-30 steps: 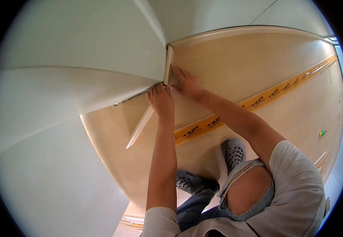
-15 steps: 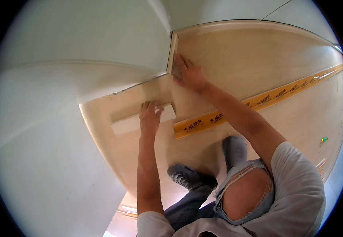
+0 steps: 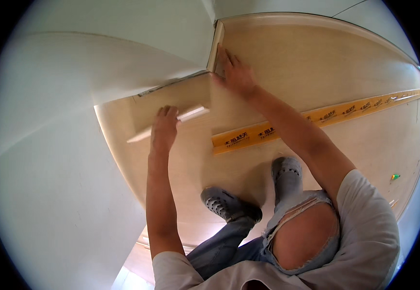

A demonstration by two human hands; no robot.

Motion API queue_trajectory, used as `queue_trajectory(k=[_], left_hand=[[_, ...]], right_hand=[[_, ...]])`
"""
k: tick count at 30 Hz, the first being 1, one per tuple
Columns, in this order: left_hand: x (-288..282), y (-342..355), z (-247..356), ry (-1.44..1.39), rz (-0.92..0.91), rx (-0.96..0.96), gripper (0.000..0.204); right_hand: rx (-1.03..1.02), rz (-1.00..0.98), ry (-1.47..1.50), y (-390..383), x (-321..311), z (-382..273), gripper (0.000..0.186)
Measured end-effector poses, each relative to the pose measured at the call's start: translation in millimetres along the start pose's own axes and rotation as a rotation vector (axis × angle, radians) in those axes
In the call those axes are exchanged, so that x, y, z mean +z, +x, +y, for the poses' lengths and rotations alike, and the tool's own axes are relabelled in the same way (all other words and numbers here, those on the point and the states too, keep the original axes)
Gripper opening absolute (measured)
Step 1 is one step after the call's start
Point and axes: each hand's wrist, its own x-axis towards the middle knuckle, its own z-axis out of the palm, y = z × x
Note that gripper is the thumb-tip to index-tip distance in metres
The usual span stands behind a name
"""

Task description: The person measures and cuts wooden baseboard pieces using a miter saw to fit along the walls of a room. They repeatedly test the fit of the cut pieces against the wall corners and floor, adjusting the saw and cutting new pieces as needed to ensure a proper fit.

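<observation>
1. Blue denim jeans (image 3: 227, 244), ripped wide at one knee, bend at the lower edge as a person works over a wood-toned floor (image 3: 239, 174).
2. Grey shoes (image 3: 217, 200) dotted with holes stand on the floor, just beyond the jeans.
3. An orange-yellow band (image 3: 248, 137) with dark lettering runs slantwise across the floor, passing beneath the right forearm (image 3: 292, 121).
4. The left hand (image 3: 164, 126), clamped on a pale strip (image 3: 194, 113), holds it left of the band; blur hides whether it touches the floor.
5. The right hand (image 3: 238, 75), fingers slightly apart, presses its fingertips against a short trim piece (image 3: 215, 48) at the wall corner.
6. Longer trim (image 3: 287, 19) lines the foot of the pale far wall (image 3: 287, 5).
</observation>
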Motion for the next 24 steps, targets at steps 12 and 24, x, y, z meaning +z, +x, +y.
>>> queue_trajectory(k=[12, 24], left_hand=[[32.8, 65.7, 7.8, 0.213, 0.709, 0.122, 0.015], [40.1, 55.4, -22.4, -0.306, 0.948, -0.580, 0.098]], right_hand=[[0.025, -0.101, 0.058, 2.9, -10.7, -1.1, 0.096], [-0.033, 0.010, 0.023, 2.8, -1.5, 8.6, 0.099]])
